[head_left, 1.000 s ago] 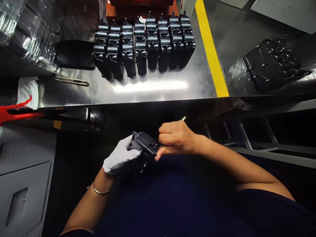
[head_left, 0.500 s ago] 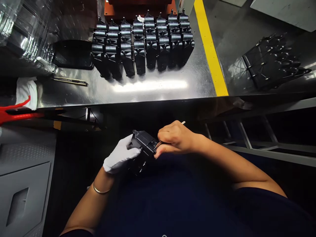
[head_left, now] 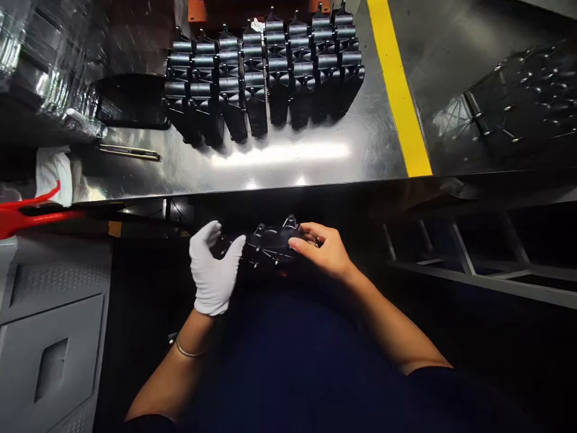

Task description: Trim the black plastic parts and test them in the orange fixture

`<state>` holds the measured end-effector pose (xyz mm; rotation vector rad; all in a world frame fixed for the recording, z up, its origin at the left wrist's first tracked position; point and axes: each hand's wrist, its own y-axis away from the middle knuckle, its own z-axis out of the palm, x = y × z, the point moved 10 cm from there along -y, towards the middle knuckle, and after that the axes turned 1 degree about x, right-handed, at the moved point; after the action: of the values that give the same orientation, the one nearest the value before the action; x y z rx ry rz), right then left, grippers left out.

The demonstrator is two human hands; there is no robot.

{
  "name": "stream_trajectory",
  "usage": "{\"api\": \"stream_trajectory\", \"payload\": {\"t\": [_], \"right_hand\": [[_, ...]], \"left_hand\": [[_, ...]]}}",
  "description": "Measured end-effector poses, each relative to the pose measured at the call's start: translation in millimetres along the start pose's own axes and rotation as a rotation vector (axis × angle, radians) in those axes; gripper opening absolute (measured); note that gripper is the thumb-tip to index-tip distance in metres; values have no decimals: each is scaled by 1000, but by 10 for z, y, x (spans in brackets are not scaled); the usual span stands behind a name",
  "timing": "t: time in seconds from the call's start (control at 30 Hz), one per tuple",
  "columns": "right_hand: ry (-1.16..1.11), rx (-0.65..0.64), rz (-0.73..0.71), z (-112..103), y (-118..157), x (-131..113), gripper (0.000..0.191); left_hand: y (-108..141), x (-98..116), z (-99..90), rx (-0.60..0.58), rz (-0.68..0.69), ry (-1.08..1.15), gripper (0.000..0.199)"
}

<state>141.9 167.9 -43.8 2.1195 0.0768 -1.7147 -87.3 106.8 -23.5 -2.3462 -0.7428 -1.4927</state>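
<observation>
In the head view, a black moulded plastic part (head_left: pixel 270 243) with ribs, small posts and a loop at its top is held in front of my body. My right hand (head_left: pixel 327 248), bare, is closed on its right end, thumb in front and fingers behind. A small object shows faintly among those fingers, too unclear to name. My left hand (head_left: pixel 214 267), in a white glove, is at the part's left end with thumb and fingers spread apart. Whether the glove touches the part is hard to tell against the dark background.
Several rows of similar black parts (head_left: pixel 256 78) stand on the metal bench (head_left: pixel 180 174). A pair of tweezers (head_left: pixel 130 151), a white cloth (head_left: pixel 54 174) and a red-handled tool (head_left: pixel 31 210) lie on the left. Yellow tape (head_left: pixel 401 90) crosses the bench; a grey cabinet (head_left: pixel 54 337) is lower left.
The black part has been turned over and raised slightly. My left hand has opened from its grip, while my right hand has moved from working at the part's end to holding it.
</observation>
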Motion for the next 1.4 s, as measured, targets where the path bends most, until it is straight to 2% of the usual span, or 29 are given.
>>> {"api": "stream_trajectory", "payload": {"t": [0.03, 0.07, 0.1, 0.17, 0.2, 0.23, 0.27, 0.33, 0.43, 0.57, 0.7, 0.97, 1.07, 1.2, 1.27, 1.4], "right_hand": [[-83, 74, 39, -43, -2, 84, 47], [-157, 119, 67, -42, 2, 149, 49], [-217, 135, 86, 3, 9, 194, 51], [-274, 74, 104, 208, 19, 229, 52], [-280, 19, 102, 331, 23, 226, 52], [-281, -26, 94, 433, 26, 219, 52], [-283, -43, 86, 490, 24, 217, 52], [-291, 8, 63, 465, 5, 225, 49], [-254, 83, -53, 317, -30, 151, 44], [-74, 131, -283, 202, -11, -90, 35], [-70, 173, -383, 171, 33, -232, 26], [-166, 211, -436, 145, 61, -286, 11], [-164, 225, -374, 139, -34, -135, 16], [-206, 325, -219, 6, -114, 142, 25], [-231, 299, -235, 6, -68, 100, 23], [-248, 131, -338, 146, 107, -200, 19]], "left_hand": [[35, -115, -67, 100, -77, 128, 63], [77, -245, -14, 99, -188, 290, 64], [135, -359, 144, 16, -330, 471, 61], [323, -454, 517, -173, -636, 793, 42], [411, -452, 637, -204, -765, 909, 31], [474, -446, 699, -180, -869, 992, 22], [514, -444, 717, -121, -947, 1044, 19], [556, -413, 722, -39, -1048, 1092, 23], [600, -331, 745, -78, -1149, 1101, 25], [651, -244, 748, -137, -1206, 1100, 31], [669, -198, 740, -133, -1192, 1099, 33], [664, -217, 730, -151, -1201, 1092, 34], [685, -253, 685, -179, -1218, 1090, 34], [792, -283, 597, -194, -1259, 1075, 33], [805, -296, 572, -178, -1255, 1082, 33], [723, -332, 597, -154, -1205, 1126, 30]]}}
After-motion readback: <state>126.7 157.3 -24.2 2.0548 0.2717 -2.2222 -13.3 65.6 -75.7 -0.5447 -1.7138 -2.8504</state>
